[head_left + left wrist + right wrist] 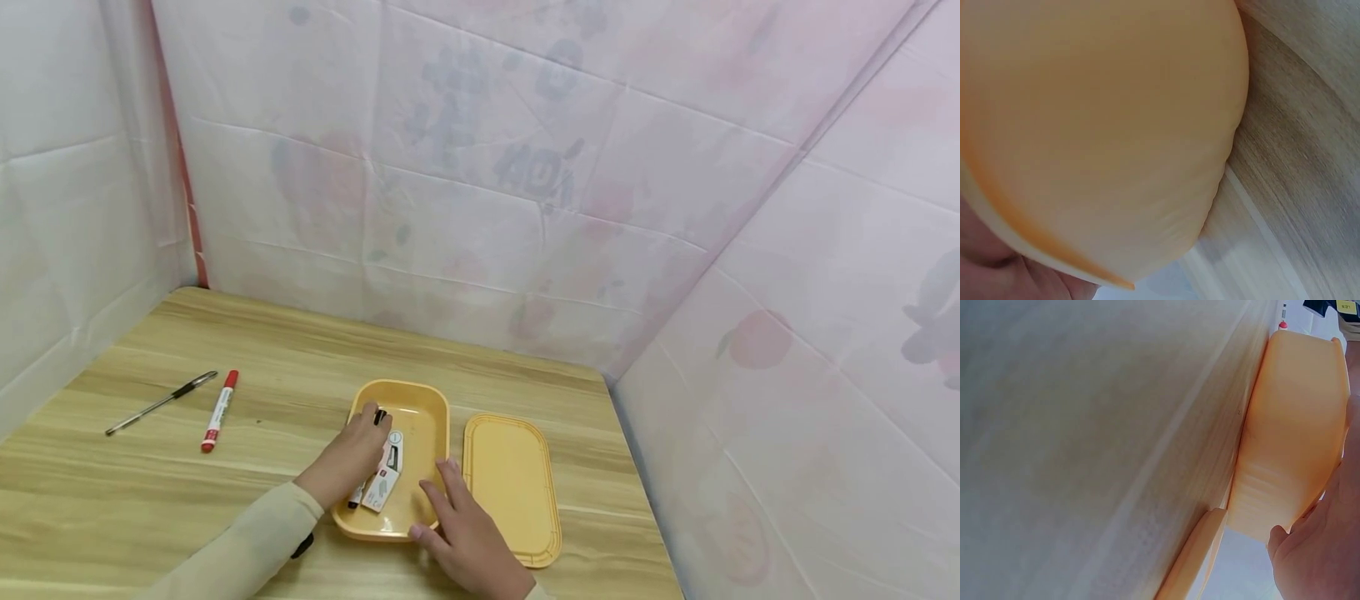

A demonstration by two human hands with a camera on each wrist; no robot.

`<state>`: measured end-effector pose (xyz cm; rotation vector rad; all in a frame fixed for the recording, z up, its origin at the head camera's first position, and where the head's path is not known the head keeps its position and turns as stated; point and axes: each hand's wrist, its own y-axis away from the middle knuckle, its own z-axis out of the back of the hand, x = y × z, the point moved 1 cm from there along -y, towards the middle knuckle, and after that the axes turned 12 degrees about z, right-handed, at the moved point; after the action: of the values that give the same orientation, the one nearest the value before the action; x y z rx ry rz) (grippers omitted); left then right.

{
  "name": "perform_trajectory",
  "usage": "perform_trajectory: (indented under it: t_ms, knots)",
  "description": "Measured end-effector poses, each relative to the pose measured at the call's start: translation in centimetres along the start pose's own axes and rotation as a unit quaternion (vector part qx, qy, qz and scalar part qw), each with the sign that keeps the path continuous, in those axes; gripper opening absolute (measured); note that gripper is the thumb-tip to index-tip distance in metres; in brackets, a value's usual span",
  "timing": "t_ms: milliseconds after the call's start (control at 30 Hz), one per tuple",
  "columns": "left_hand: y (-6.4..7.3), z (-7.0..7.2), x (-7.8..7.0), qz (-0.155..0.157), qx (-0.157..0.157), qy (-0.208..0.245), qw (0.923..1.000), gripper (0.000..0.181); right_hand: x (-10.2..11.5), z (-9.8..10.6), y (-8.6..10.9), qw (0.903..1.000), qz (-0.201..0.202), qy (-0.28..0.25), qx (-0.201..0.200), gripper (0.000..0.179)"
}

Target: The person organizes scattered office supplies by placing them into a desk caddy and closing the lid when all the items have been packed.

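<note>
We see pale sheets printed with fruit [465,258] walling in a wood-grain table [600,508]. On the table, in front of us, stands a yellow plastic box [420,483], upright and uncovered, with its flat yellow lid [512,492] lying just beside it on the right. Our right hand [474,537] is at the box's near right corner, its fingers loose and spread along the rim and grasping nothing. Our left hand [351,457], in a pale sleeve [247,537], reaches over the left rim, its bent fingers grasping a black-ended marker [354,502]. The marker is inside the box, along the left side; one black end shows among the fingers, the other below them, and the hand hides the middle. To the left, well apart from the box, lie a red-capped marker [219,414] and a slim clear-barrelled pen [172,397]. Beside the black-ended marker, in the box, sits a small white printed packet [381,489], partly hidden by the left hand.
</note>
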<state>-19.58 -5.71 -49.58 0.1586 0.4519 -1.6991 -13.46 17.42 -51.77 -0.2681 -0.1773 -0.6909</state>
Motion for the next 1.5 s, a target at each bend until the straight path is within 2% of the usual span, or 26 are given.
perform_trajectory:
  t_ms: [300,467,900,1233,1367,1500]
  knots:
    - [0.00,-0.02,-0.16,-0.014,-0.032,-0.037,0.9987,0.029,0.08,-0.11,-0.10,1.0000,0.003,-0.002,-0.006,0.060]
    - [0.08,-0.02,-0.21,-0.022,-0.044,-0.041,0.9980,0.025,0.05,-0.17,-0.08,1.0000,0.002,-0.001,-0.007,0.060]
    - [0.16,0.14,-0.28,-0.015,-0.035,-0.031,0.9988,0.016,0.11,-0.10,-0.08,1.0000,-0.002,-0.003,-0.003,0.062]
    - [-0.06,-0.03,-0.39,-0.024,-0.027,-0.010,0.9993,0.028,0.10,0.01,-0.08,1.0000,-0.001,-0.004,-0.001,0.058]
    - [-0.11,0.09,-0.38,-0.013,-0.011,0.018,0.9997,0.040,0.09,-0.02,-0.08,1.0000,0.000,-0.005,0.000,0.058]
    - [-0.11,0.32,-0.43,-0.016,-0.007,0.012,0.9998,0.050,0.12,0.01,-0.09,1.0000,-0.001,-0.008,0.001,0.058]
